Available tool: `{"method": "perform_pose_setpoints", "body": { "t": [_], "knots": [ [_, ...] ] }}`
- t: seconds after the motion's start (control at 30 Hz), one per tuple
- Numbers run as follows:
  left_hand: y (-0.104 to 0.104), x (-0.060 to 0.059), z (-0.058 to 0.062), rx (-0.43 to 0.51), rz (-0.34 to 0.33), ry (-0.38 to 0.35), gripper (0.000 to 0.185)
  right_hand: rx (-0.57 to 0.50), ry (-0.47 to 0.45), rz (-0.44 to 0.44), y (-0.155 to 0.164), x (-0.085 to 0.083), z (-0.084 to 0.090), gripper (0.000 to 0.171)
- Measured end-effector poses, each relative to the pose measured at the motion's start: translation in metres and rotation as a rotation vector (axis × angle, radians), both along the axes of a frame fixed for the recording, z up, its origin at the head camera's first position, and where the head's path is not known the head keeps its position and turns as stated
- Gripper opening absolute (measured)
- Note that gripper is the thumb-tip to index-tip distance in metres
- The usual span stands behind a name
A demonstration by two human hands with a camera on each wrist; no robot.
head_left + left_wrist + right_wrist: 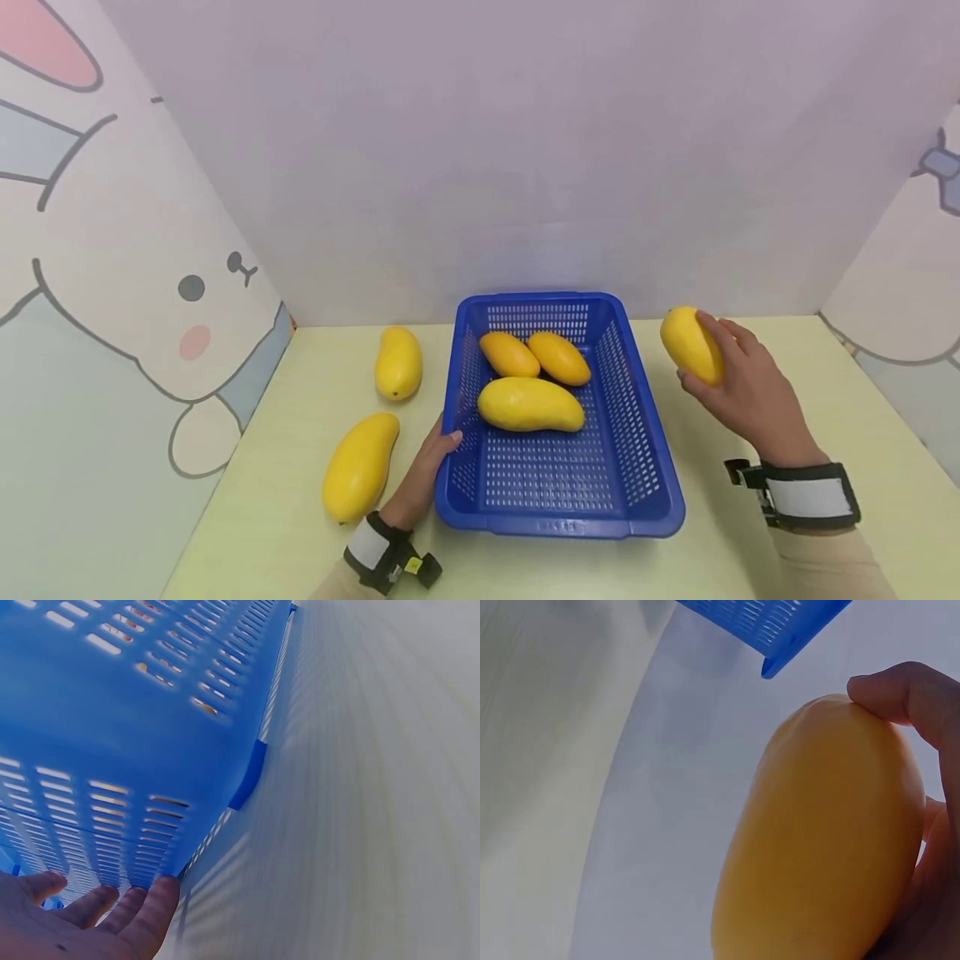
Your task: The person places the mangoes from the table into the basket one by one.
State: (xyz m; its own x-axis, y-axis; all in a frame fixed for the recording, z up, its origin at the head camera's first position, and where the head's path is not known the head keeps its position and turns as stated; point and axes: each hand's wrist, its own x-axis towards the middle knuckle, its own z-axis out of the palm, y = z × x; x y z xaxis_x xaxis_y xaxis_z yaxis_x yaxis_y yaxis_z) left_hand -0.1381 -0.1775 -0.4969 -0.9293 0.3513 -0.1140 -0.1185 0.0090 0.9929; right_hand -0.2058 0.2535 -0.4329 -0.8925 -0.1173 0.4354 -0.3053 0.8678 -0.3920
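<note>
My right hand (757, 400) grips a yellow mango (692, 346) and holds it up off the table, to the right of the blue plastic basket (558, 527). In the right wrist view the thumb lies near one end of that mango (825, 825). At the basket's left side, my left hand (427, 471) holds the rim, thumb over the edge and fingers against the slotted outer wall. Inside lie two smaller orange-yellow mangoes, one at the left (510, 355) and one at the right (559, 358), with a longer yellow mango (530, 405) in front.
Left of the basket, two more yellow mangoes lie on the pale table (247, 517), one farther back (398, 363) and a bigger one (358, 468) nearer. A plain wall (525, 167) rises behind, and cartoon-printed panels stand at both sides.
</note>
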Motion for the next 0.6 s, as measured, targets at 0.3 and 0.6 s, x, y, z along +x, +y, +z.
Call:
{"method": "perform_pose_setpoints", "body": {
  "t": [0.3,0.6],
  "knots": [
    [0.001,0.0,0.003,-0.013,-0.008,0.008,0.07,0.001,0.069,0.009,-0.01,0.01,0.014,0.089],
    [0.001,0.0,0.001,0.0,-0.005,0.006,0.068,0.009,0.15,0.053,-0.019,0.017,0.025,0.088]
  ]
}}
